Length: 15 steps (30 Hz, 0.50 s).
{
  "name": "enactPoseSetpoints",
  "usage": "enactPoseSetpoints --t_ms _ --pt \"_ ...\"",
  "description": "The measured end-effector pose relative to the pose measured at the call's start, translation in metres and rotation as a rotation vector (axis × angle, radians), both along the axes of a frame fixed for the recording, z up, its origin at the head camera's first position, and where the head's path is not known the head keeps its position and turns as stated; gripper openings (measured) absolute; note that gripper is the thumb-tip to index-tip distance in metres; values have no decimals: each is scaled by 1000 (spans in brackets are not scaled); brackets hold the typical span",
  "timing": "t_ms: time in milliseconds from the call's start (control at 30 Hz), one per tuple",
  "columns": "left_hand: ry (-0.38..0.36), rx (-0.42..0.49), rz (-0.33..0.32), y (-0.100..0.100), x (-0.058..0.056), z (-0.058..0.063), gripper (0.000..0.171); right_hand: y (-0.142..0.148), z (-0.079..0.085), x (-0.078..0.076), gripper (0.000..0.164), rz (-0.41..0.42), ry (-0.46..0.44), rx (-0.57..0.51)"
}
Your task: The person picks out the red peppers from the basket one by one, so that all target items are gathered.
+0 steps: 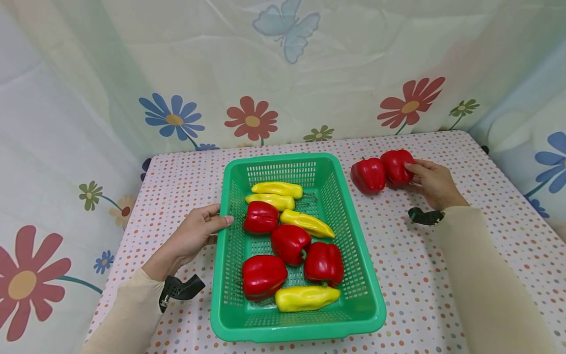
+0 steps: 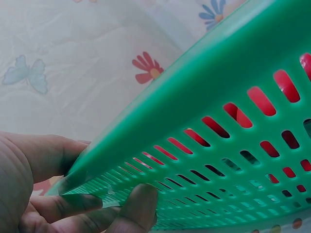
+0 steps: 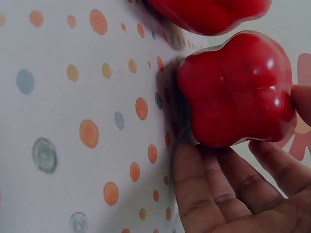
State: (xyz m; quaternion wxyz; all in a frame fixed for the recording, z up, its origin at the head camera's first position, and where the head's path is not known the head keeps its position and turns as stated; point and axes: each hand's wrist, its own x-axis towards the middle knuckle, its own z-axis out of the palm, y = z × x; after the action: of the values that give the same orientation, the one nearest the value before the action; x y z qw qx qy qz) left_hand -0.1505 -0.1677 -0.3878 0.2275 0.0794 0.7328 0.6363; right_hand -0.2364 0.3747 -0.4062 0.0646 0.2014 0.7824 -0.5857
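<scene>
A green plastic basket [image 1: 298, 334] stands on the table, and my left hand [image 1: 194, 233] grips its left rim. In the left wrist view the thumb lies over the rim [image 2: 146, 104], with fingers against the slotted wall outside. Several red bell peppers [image 1: 291, 244] and several long yellow peppers [image 1: 308, 298] lie inside. On the table right of the basket, my right hand [image 1: 435, 184] holds a red bell pepper [image 1: 396, 168] between thumb and fingers. Another red bell pepper [image 1: 369, 175] lies directly to its left. The held pepper [image 3: 238, 90] appears at or just above the tabletop; I cannot tell which.
A dotted cloth [image 1: 398, 295] covers the table. Behind it hangs a curtain [image 1: 345, 64] printed with flowers and a butterfly. Black wrist cameras [image 1: 183, 287] sit on both wrists, the right camera [image 1: 425, 216] close over the cloth.
</scene>
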Motion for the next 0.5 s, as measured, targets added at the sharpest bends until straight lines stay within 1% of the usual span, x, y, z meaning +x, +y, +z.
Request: enactPoseSetpoints --t_ms 167,400,500 --pt "-2 2 -3 0 0 0 54 -2 1 1 80 -3 9 36" --pt "-3 5 1 0 -2 -1 51 1 4 2 86 30 25 100" --pt "-7 10 3 0 -3 -1 51 2 8 5 88 20 19 133"
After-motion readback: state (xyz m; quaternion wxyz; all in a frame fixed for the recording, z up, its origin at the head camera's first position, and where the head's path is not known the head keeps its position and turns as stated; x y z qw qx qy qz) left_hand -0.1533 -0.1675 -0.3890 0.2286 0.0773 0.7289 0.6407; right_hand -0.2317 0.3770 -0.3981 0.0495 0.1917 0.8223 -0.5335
